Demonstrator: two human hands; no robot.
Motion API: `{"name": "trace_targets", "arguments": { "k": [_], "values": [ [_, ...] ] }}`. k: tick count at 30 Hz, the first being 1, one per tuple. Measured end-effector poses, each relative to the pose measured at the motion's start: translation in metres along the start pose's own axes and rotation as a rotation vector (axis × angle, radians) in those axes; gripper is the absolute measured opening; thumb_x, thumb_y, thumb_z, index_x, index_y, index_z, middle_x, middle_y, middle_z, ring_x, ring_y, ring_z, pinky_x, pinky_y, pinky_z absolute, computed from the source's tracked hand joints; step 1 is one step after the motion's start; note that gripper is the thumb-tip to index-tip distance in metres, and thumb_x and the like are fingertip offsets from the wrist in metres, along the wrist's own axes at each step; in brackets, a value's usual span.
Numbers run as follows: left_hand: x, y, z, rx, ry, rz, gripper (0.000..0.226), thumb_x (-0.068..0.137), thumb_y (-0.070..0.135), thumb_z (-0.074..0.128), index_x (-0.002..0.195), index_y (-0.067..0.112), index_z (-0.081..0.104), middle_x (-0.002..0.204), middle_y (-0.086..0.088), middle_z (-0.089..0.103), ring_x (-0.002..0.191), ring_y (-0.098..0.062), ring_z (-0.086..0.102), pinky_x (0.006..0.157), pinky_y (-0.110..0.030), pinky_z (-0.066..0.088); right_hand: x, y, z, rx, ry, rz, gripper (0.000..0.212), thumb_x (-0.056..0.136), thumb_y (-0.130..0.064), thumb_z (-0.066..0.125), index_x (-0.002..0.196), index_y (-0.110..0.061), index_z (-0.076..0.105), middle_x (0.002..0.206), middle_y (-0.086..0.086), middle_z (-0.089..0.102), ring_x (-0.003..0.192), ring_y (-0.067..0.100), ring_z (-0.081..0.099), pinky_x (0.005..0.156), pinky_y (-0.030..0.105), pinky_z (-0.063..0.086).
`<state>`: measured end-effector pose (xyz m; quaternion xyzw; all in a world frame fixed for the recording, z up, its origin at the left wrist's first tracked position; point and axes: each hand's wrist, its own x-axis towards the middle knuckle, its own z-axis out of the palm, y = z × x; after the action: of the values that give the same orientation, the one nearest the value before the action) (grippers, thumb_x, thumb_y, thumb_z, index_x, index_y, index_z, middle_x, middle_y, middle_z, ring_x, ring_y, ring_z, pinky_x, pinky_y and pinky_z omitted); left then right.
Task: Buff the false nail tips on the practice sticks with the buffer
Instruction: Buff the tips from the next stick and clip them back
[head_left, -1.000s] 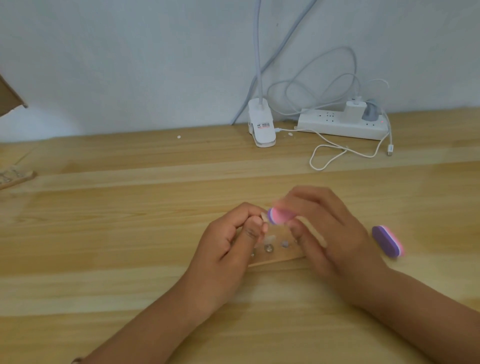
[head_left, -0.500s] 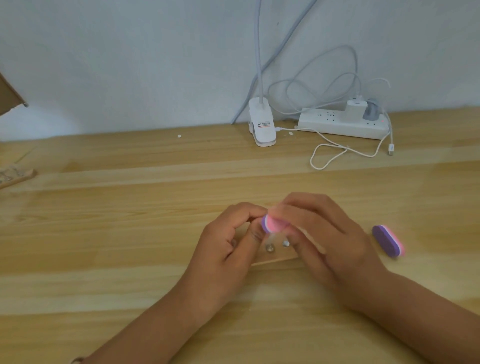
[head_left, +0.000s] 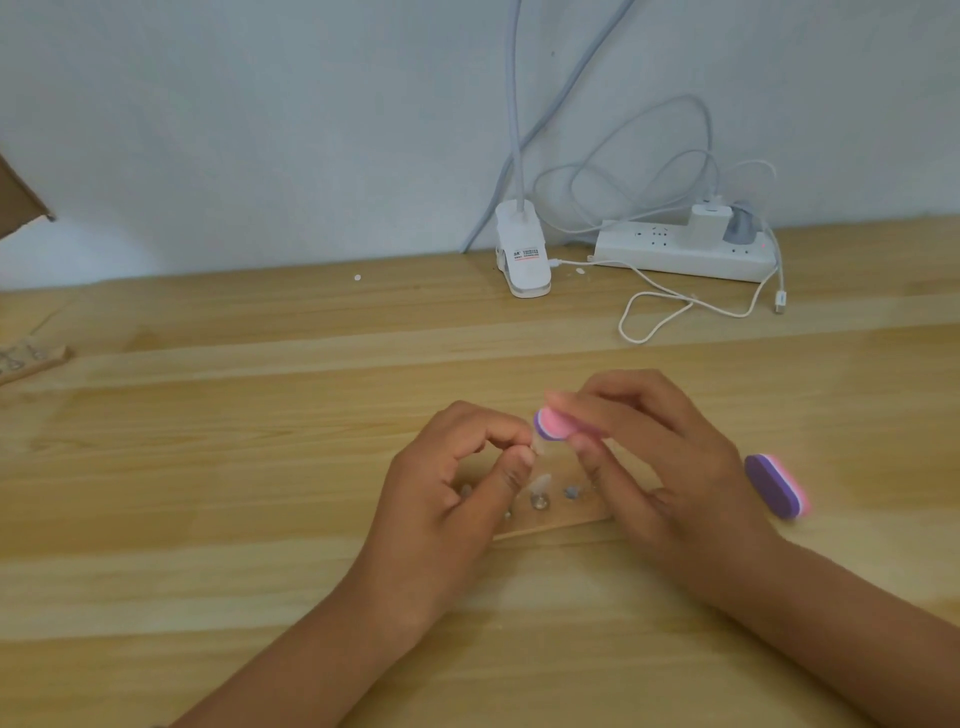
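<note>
Left grip: I read my left hand (head_left: 441, 499) pinching a clear nail tip (head_left: 538, 448) over the wooden base (head_left: 550, 524)
Right grip: right hand (head_left: 670, 467) pinches the buffer (head_left: 558, 423)
Key relation: tip sits just below the buffer's left end; contact unclear; buffer's long axis runs left-right
Room: spare buffer (head_left: 776, 486) lies right of my right hand; bare table (head_left: 260, 467) to the left
</note>
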<state>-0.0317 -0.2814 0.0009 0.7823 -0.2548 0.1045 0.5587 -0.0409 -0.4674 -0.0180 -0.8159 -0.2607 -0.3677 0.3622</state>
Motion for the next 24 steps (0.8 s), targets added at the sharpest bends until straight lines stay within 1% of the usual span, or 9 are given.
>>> {"name": "trace_targets", "arguments": {
  "k": [2, 5, 7, 9, 11, 13, 17, 20, 24],
  "values": [
    [0.0003, -0.0001, 0.0008, 0.024, 0.012, -0.001, 0.006, 0.087, 0.018, 0.063, 0.088, 0.018, 0.070, 0.085, 0.010, 0.063, 0.087, -0.012, 0.061, 0.077, -0.018, 0.045, -0.0004, 0.0004, -0.0015, 0.007, 0.004, -0.037, 0.028, 0.095, -0.008, 0.057, 0.121, -0.004, 0.066, 0.106, 0.012, 0.060, 0.094, 0.015, 0.060, 0.087, 0.022, 0.049],
    [-0.0004, 0.0009, 0.0001, 0.007, 0.002, -0.008, 0.014, 0.087, 0.031, 0.063, 0.091, 0.020, 0.072, 0.087, 0.009, 0.064, 0.088, -0.015, 0.062, 0.077, -0.024, 0.047, -0.0035, -0.0014, -0.0005, 0.006, -0.079, -0.133, 0.030, 0.095, -0.005, 0.057, 0.125, -0.007, 0.063, 0.108, 0.013, 0.061, 0.096, 0.023, 0.061, 0.089, 0.023, 0.048],
    [-0.0003, -0.0009, -0.0004, 0.025, -0.002, -0.004, 0.009, 0.088, 0.025, 0.065, 0.089, 0.019, 0.072, 0.085, 0.009, 0.064, 0.088, -0.018, 0.062, 0.077, -0.027, 0.047, -0.0021, 0.0013, 0.0006, -0.008, -0.063, -0.090, 0.030, 0.094, -0.002, 0.058, 0.123, -0.004, 0.066, 0.108, 0.014, 0.062, 0.095, 0.026, 0.063, 0.088, 0.027, 0.050],
    [0.0002, -0.0013, 0.0002, 0.038, 0.013, 0.003, 0.006, 0.086, 0.018, 0.064, 0.086, 0.019, 0.071, 0.084, 0.012, 0.063, 0.087, -0.015, 0.061, 0.078, -0.023, 0.045, -0.0005, 0.0022, -0.0004, -0.008, -0.012, -0.053, 0.029, 0.094, -0.003, 0.058, 0.121, -0.004, 0.067, 0.108, 0.014, 0.062, 0.097, 0.021, 0.063, 0.088, 0.026, 0.050],
    [0.0007, -0.0003, 0.0009, 0.019, 0.006, 0.001, 0.005, 0.086, 0.023, 0.066, 0.087, 0.020, 0.070, 0.085, 0.012, 0.063, 0.088, -0.013, 0.062, 0.077, -0.022, 0.045, -0.0013, 0.0011, -0.0017, 0.030, -0.031, -0.089, 0.030, 0.094, -0.004, 0.059, 0.123, -0.005, 0.064, 0.108, 0.014, 0.062, 0.099, 0.018, 0.061, 0.089, 0.024, 0.049],
    [-0.0002, 0.0005, 0.0010, -0.015, -0.001, -0.009, 0.011, 0.084, 0.030, 0.066, 0.089, 0.022, 0.071, 0.088, 0.011, 0.064, 0.088, -0.014, 0.062, 0.076, -0.027, 0.048, -0.0034, -0.0011, -0.0008, 0.059, -0.093, -0.127, 0.030, 0.094, -0.005, 0.058, 0.124, -0.007, 0.062, 0.108, 0.014, 0.062, 0.099, 0.019, 0.062, 0.088, 0.024, 0.049],
    [-0.0008, -0.0015, 0.0003, -0.067, 0.002, -0.039, 0.007, 0.086, 0.018, 0.064, 0.088, 0.021, 0.070, 0.088, 0.009, 0.066, 0.087, -0.016, 0.063, 0.081, -0.034, 0.049, 0.0004, -0.0001, -0.0030, 0.065, -0.019, -0.003, 0.027, 0.094, -0.011, 0.058, 0.120, -0.011, 0.062, 0.109, 0.007, 0.061, 0.100, 0.011, 0.059, 0.092, 0.018, 0.045],
    [-0.0004, -0.0030, 0.0002, -0.123, 0.018, -0.078, 0.009, 0.085, 0.014, 0.063, 0.087, 0.019, 0.070, 0.086, 0.007, 0.069, 0.082, -0.014, 0.064, 0.077, -0.029, 0.050, 0.0032, -0.0016, -0.0055, 0.120, 0.042, 0.090, 0.024, 0.095, -0.015, 0.057, 0.119, -0.017, 0.059, 0.112, -0.003, 0.059, 0.095, 0.012, 0.060, 0.087, 0.017, 0.046],
    [-0.0009, -0.0039, 0.0008, -0.172, 0.027, -0.079, 0.007, 0.083, 0.011, 0.066, 0.086, 0.014, 0.072, 0.082, 0.003, 0.070, 0.076, -0.025, 0.061, 0.071, -0.027, 0.051, 0.0011, -0.0034, -0.0038, 0.128, -0.025, 0.031, 0.025, 0.093, -0.011, 0.057, 0.118, -0.013, 0.059, 0.109, -0.006, 0.061, 0.094, 0.010, 0.060, 0.086, 0.018, 0.046]
  ]
}}
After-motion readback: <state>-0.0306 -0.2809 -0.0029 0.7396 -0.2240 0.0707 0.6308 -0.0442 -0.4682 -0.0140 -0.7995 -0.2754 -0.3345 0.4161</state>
